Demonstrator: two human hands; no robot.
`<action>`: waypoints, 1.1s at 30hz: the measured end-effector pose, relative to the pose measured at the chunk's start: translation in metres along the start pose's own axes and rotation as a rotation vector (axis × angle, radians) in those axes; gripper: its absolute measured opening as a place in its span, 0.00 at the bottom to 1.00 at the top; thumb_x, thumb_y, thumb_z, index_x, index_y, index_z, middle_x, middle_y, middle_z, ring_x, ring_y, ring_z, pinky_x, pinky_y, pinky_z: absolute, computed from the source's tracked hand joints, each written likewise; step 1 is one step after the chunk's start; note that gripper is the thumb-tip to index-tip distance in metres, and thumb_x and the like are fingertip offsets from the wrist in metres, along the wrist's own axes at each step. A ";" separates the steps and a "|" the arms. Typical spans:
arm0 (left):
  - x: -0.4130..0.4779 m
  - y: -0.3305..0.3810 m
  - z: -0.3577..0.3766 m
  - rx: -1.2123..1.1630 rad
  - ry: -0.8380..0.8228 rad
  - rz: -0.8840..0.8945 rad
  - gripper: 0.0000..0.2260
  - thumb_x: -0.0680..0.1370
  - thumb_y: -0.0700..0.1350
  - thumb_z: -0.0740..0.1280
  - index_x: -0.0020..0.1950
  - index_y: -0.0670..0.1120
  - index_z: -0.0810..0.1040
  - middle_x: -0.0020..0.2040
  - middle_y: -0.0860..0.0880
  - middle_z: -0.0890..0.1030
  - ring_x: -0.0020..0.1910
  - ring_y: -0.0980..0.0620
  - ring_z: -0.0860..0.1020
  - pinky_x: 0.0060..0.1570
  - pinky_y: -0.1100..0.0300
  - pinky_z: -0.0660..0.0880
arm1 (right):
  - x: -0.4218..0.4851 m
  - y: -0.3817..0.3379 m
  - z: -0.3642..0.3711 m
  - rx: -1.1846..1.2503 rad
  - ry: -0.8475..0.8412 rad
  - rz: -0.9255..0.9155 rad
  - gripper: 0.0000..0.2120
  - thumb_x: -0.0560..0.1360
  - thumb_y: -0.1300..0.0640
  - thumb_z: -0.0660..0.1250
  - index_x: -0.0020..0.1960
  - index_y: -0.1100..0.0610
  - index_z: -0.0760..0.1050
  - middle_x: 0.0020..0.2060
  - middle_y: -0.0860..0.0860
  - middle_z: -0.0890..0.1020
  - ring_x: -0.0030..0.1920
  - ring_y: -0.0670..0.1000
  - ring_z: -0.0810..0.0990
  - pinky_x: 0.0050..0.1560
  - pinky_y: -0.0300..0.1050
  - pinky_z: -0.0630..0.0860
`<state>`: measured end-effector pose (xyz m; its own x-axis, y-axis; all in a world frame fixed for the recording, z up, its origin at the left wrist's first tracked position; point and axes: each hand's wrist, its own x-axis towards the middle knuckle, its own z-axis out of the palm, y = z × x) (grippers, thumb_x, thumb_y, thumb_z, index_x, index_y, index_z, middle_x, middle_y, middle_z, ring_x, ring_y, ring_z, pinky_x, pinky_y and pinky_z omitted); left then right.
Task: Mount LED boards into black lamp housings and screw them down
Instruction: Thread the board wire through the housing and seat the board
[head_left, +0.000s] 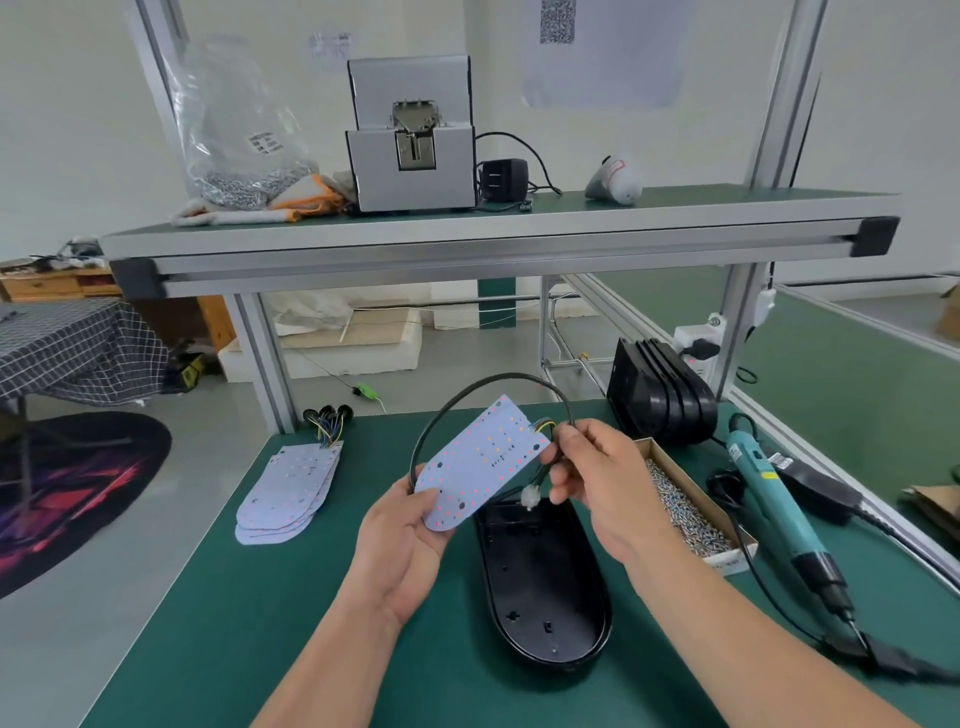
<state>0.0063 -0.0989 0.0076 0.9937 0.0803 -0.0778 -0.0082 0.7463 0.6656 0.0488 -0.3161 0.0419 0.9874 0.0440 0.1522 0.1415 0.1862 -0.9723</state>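
We hold the board (483, 462) in the air above the far end of the housing (545, 597), which lies open side up on the bench (260, 623), midway along the front edge. Our left hand (405, 545) grips the board's rounded end. Our right hand (597, 483) pinches the cable (452, 410) beside the wired end, with the white plug (530, 499) dangling below.

Spare boards (291, 488) sit toward the left edge, the box of screws (685, 509) just right of the housing, the screwdriver (769, 499) near the right edge.

Risks, as we judge them:
- The looped cable could get trapped under the board and keep it from seating flat.
- The plug could snag on the rim.
- Board holes missing the posts would send screws in crooked.
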 end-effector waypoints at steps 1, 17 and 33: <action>0.000 0.000 0.000 -0.001 0.000 0.003 0.17 0.82 0.27 0.56 0.69 0.31 0.72 0.59 0.39 0.86 0.55 0.45 0.87 0.45 0.56 0.84 | -0.002 0.002 0.003 0.017 -0.002 0.015 0.10 0.86 0.61 0.62 0.51 0.65 0.76 0.39 0.55 0.84 0.30 0.49 0.76 0.28 0.43 0.77; -0.008 0.000 0.004 0.056 0.056 -0.069 0.35 0.80 0.23 0.58 0.85 0.35 0.49 0.59 0.43 0.81 0.54 0.45 0.88 0.45 0.53 0.86 | -0.014 0.023 -0.003 -0.137 0.055 0.107 0.04 0.80 0.68 0.70 0.54 0.65 0.77 0.42 0.60 0.86 0.38 0.53 0.86 0.41 0.48 0.85; -0.006 0.012 -0.008 0.561 -0.061 -0.144 0.16 0.82 0.30 0.62 0.69 0.39 0.79 0.65 0.41 0.85 0.63 0.40 0.84 0.54 0.49 0.84 | -0.016 0.019 -0.010 -0.890 0.103 -0.096 0.12 0.77 0.50 0.71 0.41 0.53 0.71 0.37 0.48 0.79 0.38 0.52 0.73 0.38 0.50 0.69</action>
<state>-0.0004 -0.0851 0.0097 0.9851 -0.0470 -0.1652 0.1717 0.2810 0.9442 0.0362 -0.3229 0.0196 0.9638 -0.0288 0.2652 0.1845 -0.6459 -0.7408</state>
